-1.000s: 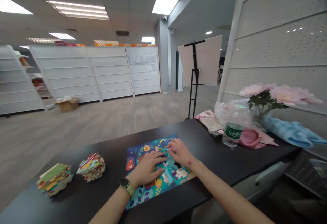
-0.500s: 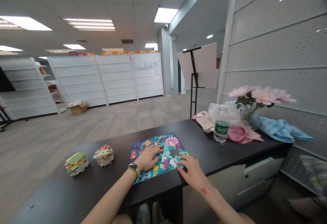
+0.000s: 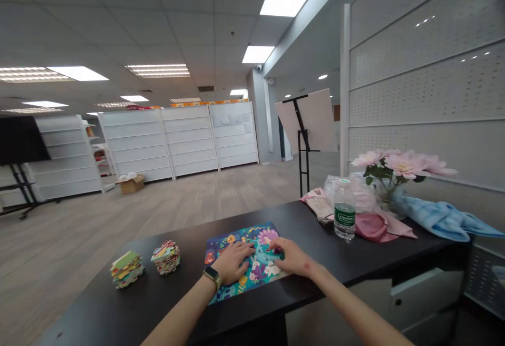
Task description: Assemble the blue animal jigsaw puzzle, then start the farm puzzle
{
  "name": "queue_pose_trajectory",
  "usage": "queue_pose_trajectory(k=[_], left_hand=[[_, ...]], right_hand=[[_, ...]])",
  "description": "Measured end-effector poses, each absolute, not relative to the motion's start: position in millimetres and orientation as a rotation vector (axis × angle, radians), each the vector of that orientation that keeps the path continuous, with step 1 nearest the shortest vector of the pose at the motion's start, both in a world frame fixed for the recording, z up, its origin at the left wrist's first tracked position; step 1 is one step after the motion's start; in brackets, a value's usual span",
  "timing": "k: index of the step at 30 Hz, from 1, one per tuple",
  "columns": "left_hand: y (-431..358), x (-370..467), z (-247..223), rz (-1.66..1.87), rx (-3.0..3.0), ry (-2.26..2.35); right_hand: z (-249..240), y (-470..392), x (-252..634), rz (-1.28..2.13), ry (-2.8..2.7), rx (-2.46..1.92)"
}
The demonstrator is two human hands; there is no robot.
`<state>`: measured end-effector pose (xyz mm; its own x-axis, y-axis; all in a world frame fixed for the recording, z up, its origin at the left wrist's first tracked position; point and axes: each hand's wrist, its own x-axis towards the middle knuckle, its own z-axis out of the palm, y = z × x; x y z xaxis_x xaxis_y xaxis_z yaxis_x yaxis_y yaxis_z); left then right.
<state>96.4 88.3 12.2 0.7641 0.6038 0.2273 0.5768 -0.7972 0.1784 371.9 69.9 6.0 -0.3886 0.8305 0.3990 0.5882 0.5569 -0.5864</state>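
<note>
A colourful jigsaw puzzle (image 3: 256,275) with animals and plants on a teal and purple ground lies on the dark desk. Flat across its left half rests my left hand (image 3: 234,262), fingers stretched out and a watch on the wrist. My right hand (image 3: 290,255) is at the puzzle's right side, its fingers bent down and the thumb opposite them. Between thumb and fingers shows a bit of a puzzle piece (image 3: 281,255), mostly hidden by the hand. The right fingers also cover part of the picture around them.
Two stacks of puzzle pieces, a nearer stack (image 3: 127,270) and another stack (image 3: 165,257), stand on the desk (image 3: 177,296) at left. At right are a water bottle (image 3: 344,212), pink cloth (image 3: 373,226), blue cloth (image 3: 442,214) and pink flowers (image 3: 406,164) in a vase.
My right hand has moved up and inward over the dark gap seen earlier in the puzzle. My left hand stays flat on it. The camera view has tilted up a little.
</note>
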Motion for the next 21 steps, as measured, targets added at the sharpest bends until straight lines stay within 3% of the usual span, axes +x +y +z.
queue_pose_trajectory(k=[9, 21], left_hand=[[89, 97, 12, 0.395, 2.87, 0.964], [93, 123, 22, 0.272, 2.922, 1.093]], right_hand=[[-9, 72, 372, 0.324, -2.14, -1.054], [7, 43, 361, 0.119, -2.307, -1.302]])
